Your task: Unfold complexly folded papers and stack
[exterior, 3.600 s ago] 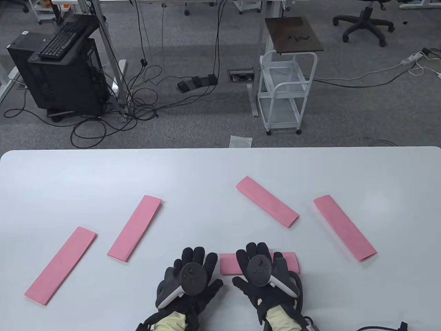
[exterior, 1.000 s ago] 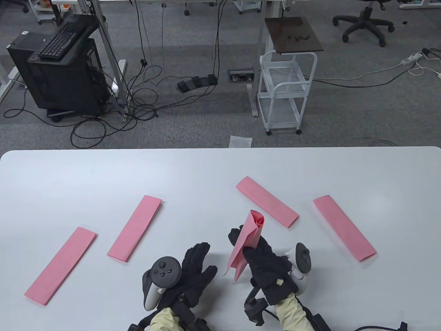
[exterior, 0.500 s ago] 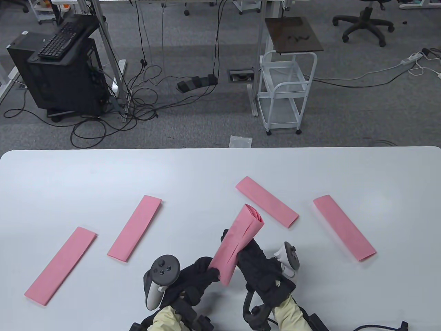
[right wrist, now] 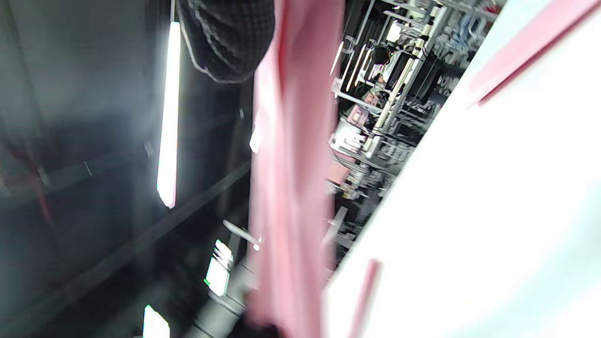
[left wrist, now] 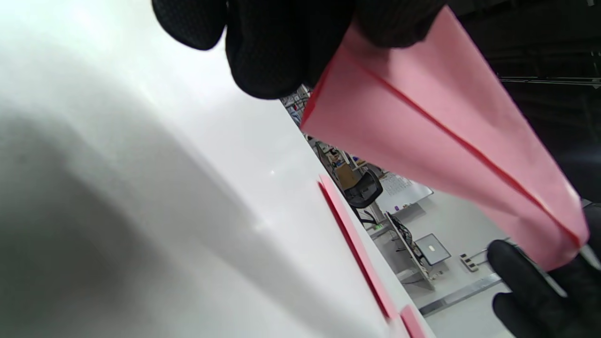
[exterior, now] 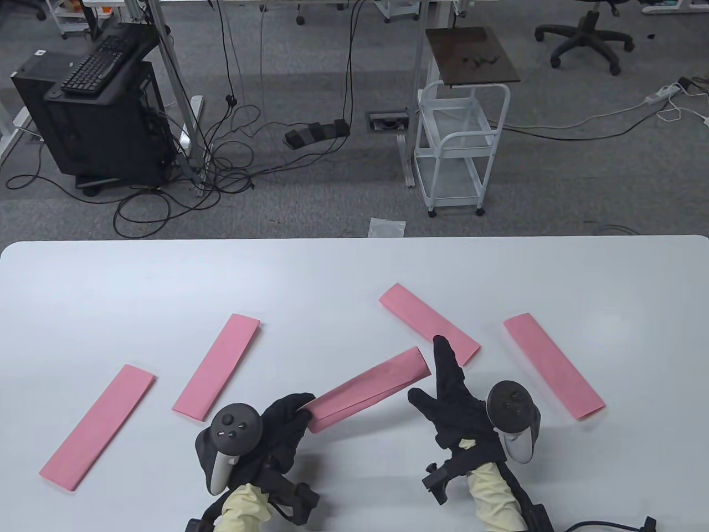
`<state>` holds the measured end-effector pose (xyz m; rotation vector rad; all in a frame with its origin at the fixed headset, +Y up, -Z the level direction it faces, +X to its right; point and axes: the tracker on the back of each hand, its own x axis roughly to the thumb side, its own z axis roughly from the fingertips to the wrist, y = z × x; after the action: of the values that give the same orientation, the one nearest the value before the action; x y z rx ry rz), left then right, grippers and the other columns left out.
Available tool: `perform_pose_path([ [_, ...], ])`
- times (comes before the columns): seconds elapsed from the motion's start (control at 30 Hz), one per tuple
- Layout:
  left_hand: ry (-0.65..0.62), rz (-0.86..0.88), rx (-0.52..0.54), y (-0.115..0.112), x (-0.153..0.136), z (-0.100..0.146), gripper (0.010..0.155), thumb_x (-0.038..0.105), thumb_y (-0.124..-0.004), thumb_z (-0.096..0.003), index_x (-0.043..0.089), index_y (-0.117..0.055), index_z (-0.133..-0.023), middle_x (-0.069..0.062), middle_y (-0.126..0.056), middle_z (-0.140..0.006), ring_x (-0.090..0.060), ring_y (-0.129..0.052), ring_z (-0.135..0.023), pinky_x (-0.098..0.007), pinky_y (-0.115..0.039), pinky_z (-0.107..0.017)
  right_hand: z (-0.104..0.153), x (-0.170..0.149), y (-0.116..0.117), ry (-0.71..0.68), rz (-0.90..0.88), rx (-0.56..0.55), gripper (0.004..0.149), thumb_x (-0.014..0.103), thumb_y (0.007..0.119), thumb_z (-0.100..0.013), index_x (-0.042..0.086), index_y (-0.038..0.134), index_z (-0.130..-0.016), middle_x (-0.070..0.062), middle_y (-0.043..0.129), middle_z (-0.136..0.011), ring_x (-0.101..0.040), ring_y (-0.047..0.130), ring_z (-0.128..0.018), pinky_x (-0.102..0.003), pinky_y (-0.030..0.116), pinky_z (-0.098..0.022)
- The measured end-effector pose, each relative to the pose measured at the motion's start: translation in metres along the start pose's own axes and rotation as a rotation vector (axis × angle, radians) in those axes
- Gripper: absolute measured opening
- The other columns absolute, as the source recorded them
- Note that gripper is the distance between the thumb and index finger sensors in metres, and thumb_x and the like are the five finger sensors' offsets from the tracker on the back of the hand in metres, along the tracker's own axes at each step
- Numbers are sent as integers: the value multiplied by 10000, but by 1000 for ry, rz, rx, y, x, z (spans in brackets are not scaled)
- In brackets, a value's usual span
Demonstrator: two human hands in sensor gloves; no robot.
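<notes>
A folded pink paper [exterior: 368, 390] hangs slantwise above the white table [exterior: 332, 277]. My left hand [exterior: 296, 413] pinches its near left end, and in the left wrist view the fingers [left wrist: 272, 56] clamp the paper [left wrist: 436, 141] from above. My right hand [exterior: 435, 379] is beside the paper's far right end, index finger straight and thumb spread, gripping nothing. The right glove [left wrist: 530, 291] shows just past that end. The right wrist view is blurred, with the paper [right wrist: 291, 164] hanging under a fingertip [right wrist: 225, 42].
Several folded pink strips lie flat on the table: far left [exterior: 98, 426], left of centre [exterior: 217, 367], behind the right hand [exterior: 429, 324] and at the right [exterior: 553, 366]. Beyond the table's far edge stand a white cart [exterior: 462, 149] and a computer stand [exterior: 94, 111].
The paper has swung down from steeply tilted to nearly level. My right hand has let go of it and shifted right; my left hand now holds it alone by the near end.
</notes>
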<state>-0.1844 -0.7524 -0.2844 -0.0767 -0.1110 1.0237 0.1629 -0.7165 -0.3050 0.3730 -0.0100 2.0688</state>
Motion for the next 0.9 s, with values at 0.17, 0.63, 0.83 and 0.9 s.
perform_pose_path([
  [0.17, 13, 11, -83, 4, -1, -1, 390, 312, -713, -554, 218, -778, -927, -65, -795, -878, -333, -805, -856, -584, -561, -717, -1, 2, -2, -30, 184, 73, 864, 314, 821, -451, 453, 196, -1030, 27, 479, -1159, -291, 613, -1007, -495, 243, -798],
  [0.63, 46, 267, -134, 6, -13, -2, 417, 360, -669, -577, 188, -752, -948, -76, -777, -882, -336, -786, -858, -592, -532, -726, 0, -5, 1, -99, -23, -71, 458, 326, 788, -462, 121, 812, -871, -85, 909, -652, -332, 916, -436, -545, 601, -657],
  [0.83, 96, 285, 0, 15, -19, 3, 579, 487, -600, -599, 188, -531, -1090, -85, -692, -950, -360, -708, -913, -596, -478, -743, 2, -15, 0, -14, -114, -150, 403, 257, 778, -480, 152, 811, -867, -77, 878, -740, -342, 910, -547, -549, 557, -686],
  [0.9, 120, 260, 111, 25, -18, 7, 586, 501, -627, -591, 183, -554, -1077, -15, -807, -798, -285, -843, -777, -556, -589, -706, 4, -15, -3, -8, -100, -197, 402, 263, 773, -484, 165, 808, -872, -75, 870, -758, -342, 908, -565, -545, 551, -691],
])
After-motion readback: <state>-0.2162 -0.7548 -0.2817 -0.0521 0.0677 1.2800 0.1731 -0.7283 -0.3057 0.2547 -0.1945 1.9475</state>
